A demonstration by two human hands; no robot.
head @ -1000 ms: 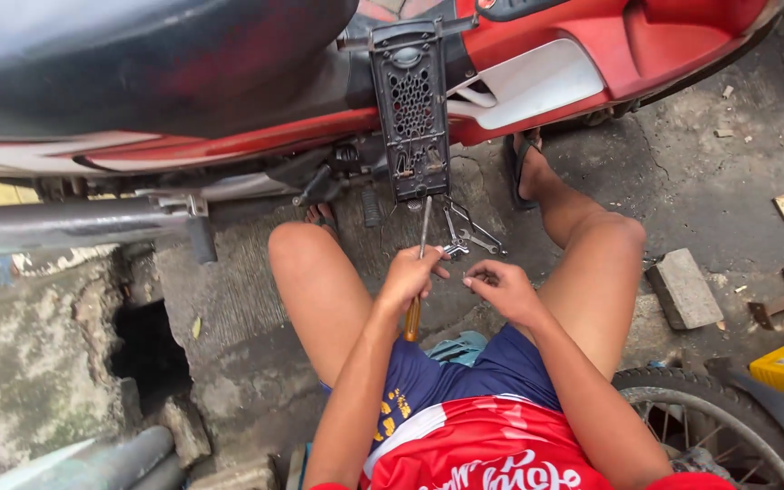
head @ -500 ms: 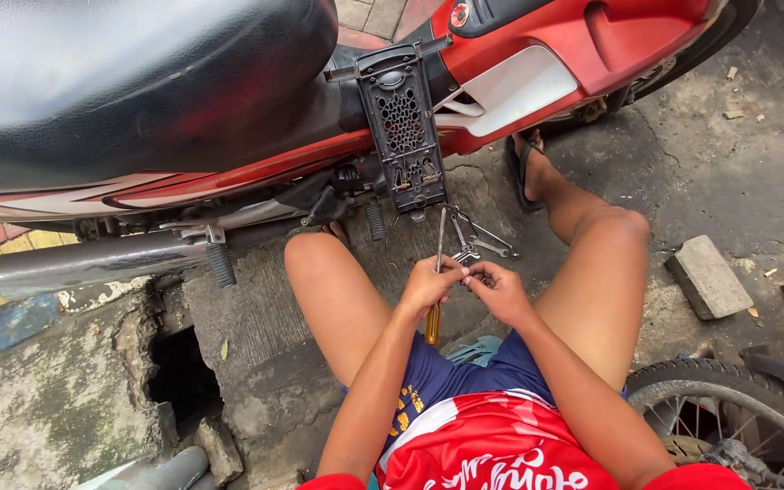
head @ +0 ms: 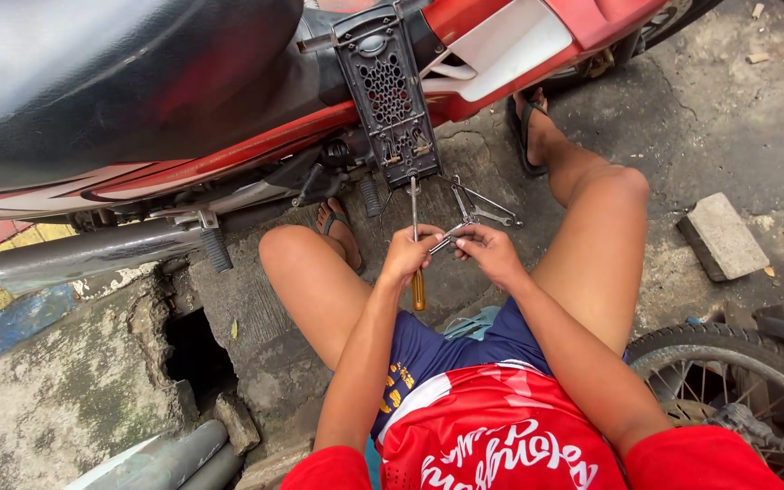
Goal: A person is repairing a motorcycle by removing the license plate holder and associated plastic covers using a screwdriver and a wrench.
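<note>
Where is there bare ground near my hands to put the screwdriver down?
Bare concrete lies right of your right knee, up to the grey block. Left of your left knee, ground ends at the hole. Between your legs, below the left hand and right hand, is crowded.

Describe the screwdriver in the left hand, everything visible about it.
The screwdriver has a thin, bare metal shaft and an amber, see-through-looking handle. It stands roughly upright, tip up toward the lower edge of the black perforated panel hanging from the motorcycle; whether the tip touches it cannot be told. The left hand grips it around the middle, handle end sticking out below the fist. The right hand is close beside, not on it.
</note>
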